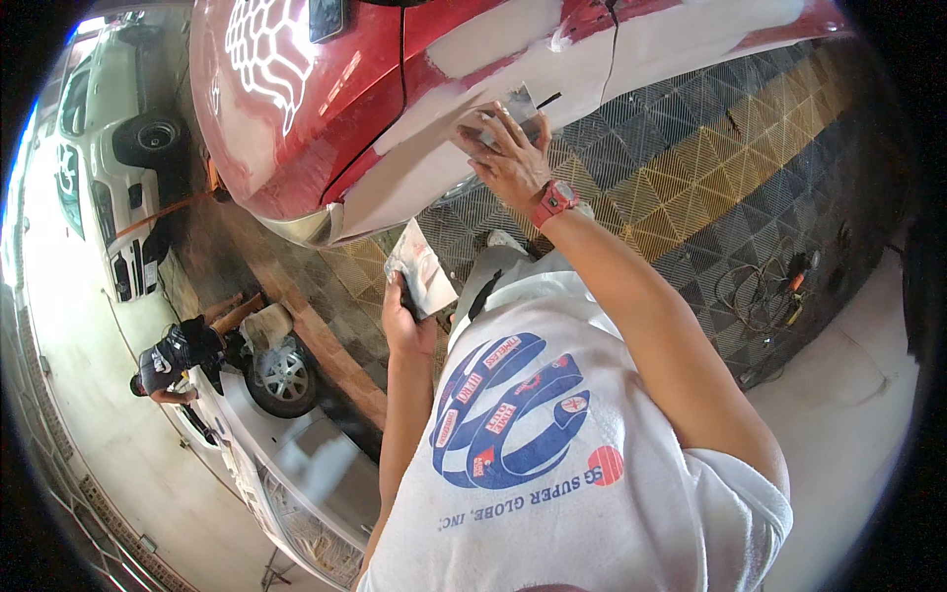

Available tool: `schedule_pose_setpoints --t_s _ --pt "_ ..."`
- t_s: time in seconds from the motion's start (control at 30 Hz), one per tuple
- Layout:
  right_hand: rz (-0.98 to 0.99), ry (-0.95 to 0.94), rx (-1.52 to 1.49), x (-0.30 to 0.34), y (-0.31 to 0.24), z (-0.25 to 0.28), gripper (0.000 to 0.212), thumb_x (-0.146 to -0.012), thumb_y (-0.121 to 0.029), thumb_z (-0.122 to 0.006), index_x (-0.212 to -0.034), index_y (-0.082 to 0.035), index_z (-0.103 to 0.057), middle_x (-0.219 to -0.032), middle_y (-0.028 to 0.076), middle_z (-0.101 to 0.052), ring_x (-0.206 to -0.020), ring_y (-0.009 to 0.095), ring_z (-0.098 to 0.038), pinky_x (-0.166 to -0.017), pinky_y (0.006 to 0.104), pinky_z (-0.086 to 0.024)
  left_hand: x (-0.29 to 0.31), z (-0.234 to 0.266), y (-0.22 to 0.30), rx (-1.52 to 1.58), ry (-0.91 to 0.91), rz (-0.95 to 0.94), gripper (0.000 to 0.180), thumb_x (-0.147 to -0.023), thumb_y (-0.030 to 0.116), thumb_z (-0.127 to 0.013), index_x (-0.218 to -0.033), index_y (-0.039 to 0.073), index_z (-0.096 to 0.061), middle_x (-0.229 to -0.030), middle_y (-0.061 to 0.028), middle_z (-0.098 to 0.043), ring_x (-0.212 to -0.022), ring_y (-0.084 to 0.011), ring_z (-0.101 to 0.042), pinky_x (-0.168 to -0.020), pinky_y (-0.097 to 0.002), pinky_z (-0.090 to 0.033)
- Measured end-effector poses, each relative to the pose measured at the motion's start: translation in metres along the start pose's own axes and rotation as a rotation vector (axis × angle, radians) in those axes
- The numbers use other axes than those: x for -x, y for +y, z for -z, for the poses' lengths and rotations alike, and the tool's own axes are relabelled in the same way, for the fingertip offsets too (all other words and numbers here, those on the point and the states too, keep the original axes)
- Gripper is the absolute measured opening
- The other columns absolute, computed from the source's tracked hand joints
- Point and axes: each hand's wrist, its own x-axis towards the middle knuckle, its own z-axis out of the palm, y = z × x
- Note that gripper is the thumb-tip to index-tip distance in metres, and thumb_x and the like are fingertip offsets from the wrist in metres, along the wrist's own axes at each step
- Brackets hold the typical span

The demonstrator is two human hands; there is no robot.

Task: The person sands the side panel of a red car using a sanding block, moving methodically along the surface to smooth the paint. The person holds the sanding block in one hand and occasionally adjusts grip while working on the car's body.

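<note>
My right hand (513,163), with a red watch on its wrist, presses a thin, flat greyish spreader (520,102) against the side of a red car (365,109). Its fingers lie stretched over the spreader. Pale filler (395,187) covers much of the panel under and around that hand. Lower and to the left, my left hand (406,321) grips a flat mixing board (424,271) by its lower edge, thumb on top. White and pinkish putty is smeared across the board's face, which is tilted toward me.
Black and yellow floor tiles (681,187) lie beside the car. A tangled cord (769,296) rests on the floor at right. At left, another person (176,360) bends over a white car (306,454) with an exposed wheel (281,375). A pale off-road vehicle (104,168) stands farther back.
</note>
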Motion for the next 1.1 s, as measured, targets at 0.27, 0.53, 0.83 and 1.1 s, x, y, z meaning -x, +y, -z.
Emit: schedule_pose_setpoints --t_s 0.27,0.53,0.83,1.1 --pt "-0.016 0.053 0.081 -0.006 0.009 -0.040 0.052 -0.094 -0.033 -0.071 -0.144 -0.042 -0.060 -0.156 -0.009 -0.046 -0.153 0.019 -0.037 -0.115 0.0725 -0.018 -0.019 0.031 0.027 -0.098 -0.015 -0.007 0.045 -0.112 0.025 -0.046 -0.146 -0.003 -0.050 -0.142 -0.0151 -0.061 -0.127 -0.0290 -0.063 -0.111 -0.0455 -0.051" --pt "-0.099 -0.078 0.144 0.028 0.001 -0.029 0.055 -0.096 -0.039 -0.070 -0.148 -0.049 -0.055 -0.157 -0.005 -0.047 -0.154 0.022 -0.034 -0.119 0.0713 -0.015 -0.028 0.063 0.048 -0.143 0.060 0.048 0.043 -0.112 0.026 -0.046 -0.145 -0.002 -0.050 -0.140 -0.0131 -0.062 -0.127 -0.0272 -0.063 -0.110 -0.0457 -0.051" --pt "-0.084 0.142 0.134 -0.012 -0.009 -0.027 0.049 -0.092 -0.037 -0.074 -0.139 -0.048 -0.063 -0.155 -0.006 -0.048 -0.154 0.022 -0.035 -0.117 0.0734 -0.019 -0.036 0.090 0.055 -0.196 0.036 0.098 0.042 -0.112 0.026 -0.048 -0.142 -0.002 -0.053 -0.137 -0.0131 -0.064 -0.122 -0.0266 -0.067 -0.104 -0.0425 -0.056" --pt "-0.024 0.023 0.142 0.025 0.014 -0.052 0.055 -0.091 -0.036 -0.073 -0.143 -0.046 -0.059 -0.155 -0.007 -0.049 -0.154 0.022 -0.035 -0.119 0.0716 -0.017 -0.035 0.100 0.055 -0.138 0.003 0.089 0.040 -0.112 0.024 -0.048 -0.140 -0.003 -0.055 -0.134 -0.0123 -0.067 -0.119 -0.0251 -0.068 -0.103 -0.0403 -0.056"
